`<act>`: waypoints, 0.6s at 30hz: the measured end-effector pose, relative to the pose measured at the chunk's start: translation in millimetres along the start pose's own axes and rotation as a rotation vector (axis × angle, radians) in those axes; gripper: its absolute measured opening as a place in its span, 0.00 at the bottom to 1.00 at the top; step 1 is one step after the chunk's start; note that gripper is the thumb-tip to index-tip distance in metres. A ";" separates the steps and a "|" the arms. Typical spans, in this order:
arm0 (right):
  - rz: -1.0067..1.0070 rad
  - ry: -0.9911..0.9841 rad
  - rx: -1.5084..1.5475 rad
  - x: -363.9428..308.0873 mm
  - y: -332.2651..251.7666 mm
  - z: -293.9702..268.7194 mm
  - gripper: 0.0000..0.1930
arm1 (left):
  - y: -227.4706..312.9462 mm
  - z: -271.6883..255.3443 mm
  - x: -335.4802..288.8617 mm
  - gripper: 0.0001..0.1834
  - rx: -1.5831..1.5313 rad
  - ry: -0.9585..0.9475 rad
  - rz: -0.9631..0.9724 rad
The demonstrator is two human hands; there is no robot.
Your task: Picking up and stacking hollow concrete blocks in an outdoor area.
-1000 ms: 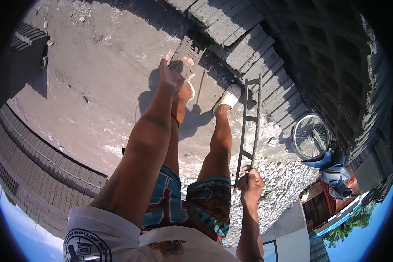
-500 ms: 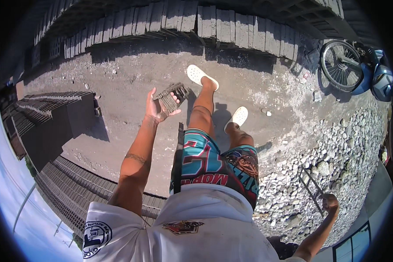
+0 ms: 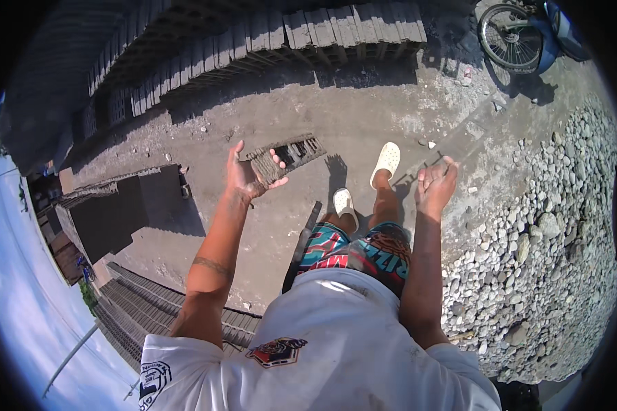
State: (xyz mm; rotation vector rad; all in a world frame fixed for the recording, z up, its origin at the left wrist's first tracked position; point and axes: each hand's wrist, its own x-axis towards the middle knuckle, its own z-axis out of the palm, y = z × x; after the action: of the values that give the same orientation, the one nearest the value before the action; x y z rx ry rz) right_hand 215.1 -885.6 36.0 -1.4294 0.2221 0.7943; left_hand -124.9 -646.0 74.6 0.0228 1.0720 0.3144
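My left hand [image 3: 243,179] is raised in front of me and holds a grey hollow concrete block [image 3: 289,153] by one end, flat and tilted. My right hand [image 3: 435,186] is closed around a thin dark metal bar frame [image 3: 418,171], of which only a short part shows beside the fingers. Both hands hang above a dusty concrete ground [image 3: 363,123]. Below them are my legs in colourful shorts and white clogs [image 3: 387,161].
Long rows of grey blocks [image 3: 288,31] line the far side. A dark block stack [image 3: 116,212] stands at the left, with more rows [image 3: 137,305] at the lower left. A gravel heap [image 3: 548,240] fills the right. A bicycle wheel [image 3: 511,38] is at the top right.
My right hand has swung up from low at my side to chest height with the metal frame. The left hand keeps the block, and the view has turned.
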 end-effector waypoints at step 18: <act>-0.670 0.129 -0.256 35.2 -307.1 -200.5 0.15 | -83.2 -165.3 -69.5 0.37 2.397 0.093 -0.644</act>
State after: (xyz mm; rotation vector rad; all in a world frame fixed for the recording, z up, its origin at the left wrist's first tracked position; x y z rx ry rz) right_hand 490.1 -1041.9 224.9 -1.6584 -0.2659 0.1818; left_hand -278.3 -765.9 40.4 1.7344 0.8919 -1.6709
